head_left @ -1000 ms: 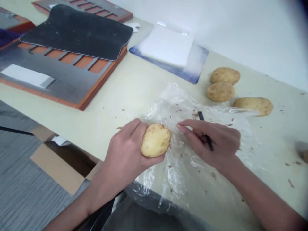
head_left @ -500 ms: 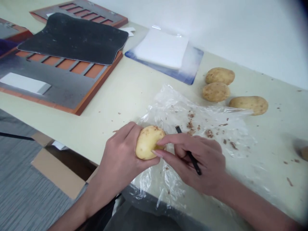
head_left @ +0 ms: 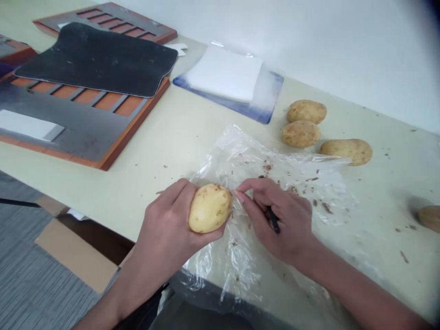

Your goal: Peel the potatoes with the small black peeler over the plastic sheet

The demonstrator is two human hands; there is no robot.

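Note:
My left hand (head_left: 172, 220) is wrapped round a pale yellow potato (head_left: 209, 209) with brown patches at its top and right side. Just to the right of it, my right hand (head_left: 282, 215) has thumb and index fingertip pinched together, apart from the potato. A thin black tool (head_left: 273, 220) is held under its curled fingers, mostly hidden by them. Beneath both hands lies a crumpled clear plastic sheet (head_left: 240, 146) with brown peel scraps (head_left: 326, 207) on it.
Several unpeeled potatoes (head_left: 301, 134) lie at the back right, another (head_left: 429, 217) at the right edge. Behind stands a blue board (head_left: 275, 91) bearing white sheets. Orange-framed trays (head_left: 117, 153) and a black mat (head_left: 99, 59) fill the left. Below the table edge is a cardboard box (head_left: 77, 256).
My right hand has drawn back from the potato to the right, and its fingertips no longer touch the surface. The potato's brown-patched side shows more. The whole view has shifted slightly.

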